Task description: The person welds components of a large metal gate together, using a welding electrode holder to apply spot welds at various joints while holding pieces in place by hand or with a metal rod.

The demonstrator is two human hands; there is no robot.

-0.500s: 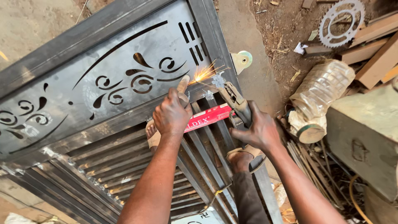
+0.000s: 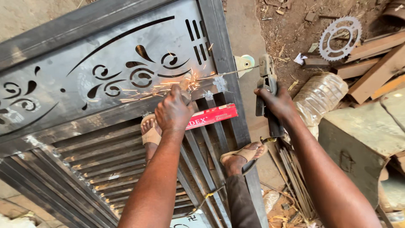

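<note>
A dark steel gate panel [image 2: 105, 55] with cut-out scroll patterns lies flat, with slats [image 2: 105, 164] below it. My left hand [image 2: 173, 112] is closed on a small tool [image 2: 185, 84] pressed to the panel's lower edge, and sparks [image 2: 143, 90] scatter left from there. Under that wrist a red box [image 2: 213, 116] rests on the slats. My right hand [image 2: 276, 103] grips a welding electrode holder [image 2: 266, 80] off the gate's right side. Its thin rod [image 2: 230, 73] points left towards the frame post. My sandalled feet [image 2: 242, 154] stand on the slats.
A pale hinge roller [image 2: 244, 63] sits at the gate's right edge. On the dirt to the right lie a crushed plastic bottle [image 2: 320, 97], a sprocket [image 2: 339, 38], wooden offcuts [image 2: 371, 63], a grey metal box [image 2: 363, 139] and thin rods [image 2: 295, 181].
My right hand has pulled the electrode holder right, away from the joint, and the bright arc there is gone. Sparks now spray left by my left hand.
</note>
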